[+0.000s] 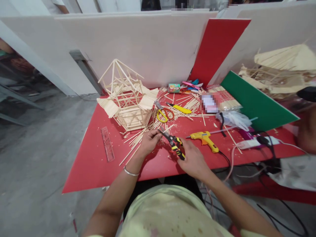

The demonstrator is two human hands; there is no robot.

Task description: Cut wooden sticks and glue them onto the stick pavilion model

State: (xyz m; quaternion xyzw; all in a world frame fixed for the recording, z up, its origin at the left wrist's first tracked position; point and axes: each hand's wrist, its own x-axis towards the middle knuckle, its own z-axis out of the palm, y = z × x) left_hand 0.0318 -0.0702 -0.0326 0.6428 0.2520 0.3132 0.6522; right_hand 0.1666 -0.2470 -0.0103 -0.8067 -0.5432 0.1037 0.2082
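My right hand (194, 158) is closed around the black and yellow handles of a pair of cutting pliers (174, 144), whose jaws point up and left. Fingers pinched, my left hand (149, 142) is close to the tips of the jaws; what it holds, if anything, is too small to make out. Just beyond the hands lie orange and yellow scissors (164, 115) and a yellow utility knife (182, 109) among many loose wooden sticks (134, 141). A frame model made of sticks (133, 113), with a pointed top, stands at the back left.
A yellow glue gun (204, 138) lies right of my right hand, its cord trailing off the table edge. At left is a clear ruler (108, 144) on the red tabletop (84, 164). A power strip (258, 142), green board (256, 102) and plastic bag (234, 119) occupy the right side.
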